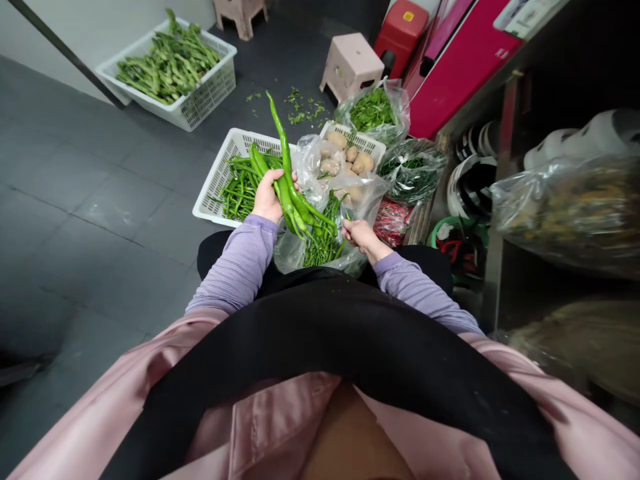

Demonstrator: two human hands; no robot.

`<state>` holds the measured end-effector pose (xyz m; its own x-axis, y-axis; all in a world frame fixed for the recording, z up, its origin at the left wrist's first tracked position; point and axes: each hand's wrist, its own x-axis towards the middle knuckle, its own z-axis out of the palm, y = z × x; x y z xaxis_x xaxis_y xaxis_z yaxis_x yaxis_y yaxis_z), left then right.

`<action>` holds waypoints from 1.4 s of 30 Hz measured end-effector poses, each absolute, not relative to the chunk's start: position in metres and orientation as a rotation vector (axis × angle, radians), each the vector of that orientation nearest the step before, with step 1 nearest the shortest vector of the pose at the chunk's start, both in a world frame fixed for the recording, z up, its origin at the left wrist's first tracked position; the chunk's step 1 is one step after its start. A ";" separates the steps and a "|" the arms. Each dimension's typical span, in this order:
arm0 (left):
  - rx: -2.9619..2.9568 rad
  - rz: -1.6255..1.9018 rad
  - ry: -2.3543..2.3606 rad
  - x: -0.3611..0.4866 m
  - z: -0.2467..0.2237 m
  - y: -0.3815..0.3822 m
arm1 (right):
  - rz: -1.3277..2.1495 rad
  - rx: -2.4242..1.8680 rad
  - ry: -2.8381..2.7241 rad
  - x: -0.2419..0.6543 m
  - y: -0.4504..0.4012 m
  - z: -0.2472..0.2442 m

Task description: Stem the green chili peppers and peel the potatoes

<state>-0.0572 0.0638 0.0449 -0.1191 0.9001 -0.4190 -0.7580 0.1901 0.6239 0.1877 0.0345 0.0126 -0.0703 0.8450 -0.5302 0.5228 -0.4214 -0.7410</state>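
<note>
My left hand [271,195] is closed around a bunch of long green peppers [286,167], one of which sticks far up past my fingers. To the right, my right hand [361,236] is closed in a pinch; a bit of green shows at its fingertips, too small to name. Below and between both hands, an open clear plastic bag [354,263] holds thin green peppers or stems [320,250]. Beside my left hand stands a white basket [213,183] with more slim green peppers [239,190] in it.
A potato basket [367,141], a bag of leafy greens [373,110], a dark green bag [413,170] and a bag of red peppers [391,223] crowd the right. Behind are a large vegetable basket [210,93] and a stool [350,63]. A shelf [495,267] borders the right.
</note>
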 end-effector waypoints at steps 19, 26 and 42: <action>0.020 1.569 0.927 -0.053 0.032 0.077 | 1.148 -1.903 -1.931 0.139 0.043 0.007; -0.005 1.569 0.975 -0.052 0.027 0.082 | 1.426 -1.531 -1.725 0.138 0.030 0.018; -0.050 1.692 1.008 -0.033 0.028 0.075 | 1.562 -1.682 -1.320 0.129 0.020 -0.001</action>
<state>-0.0325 0.0754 0.0280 -0.3880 0.7733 -0.5015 -0.8093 -0.0255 0.5868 0.1291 0.0202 -0.0014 -0.1221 0.8750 -0.4685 0.3161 -0.4132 -0.8540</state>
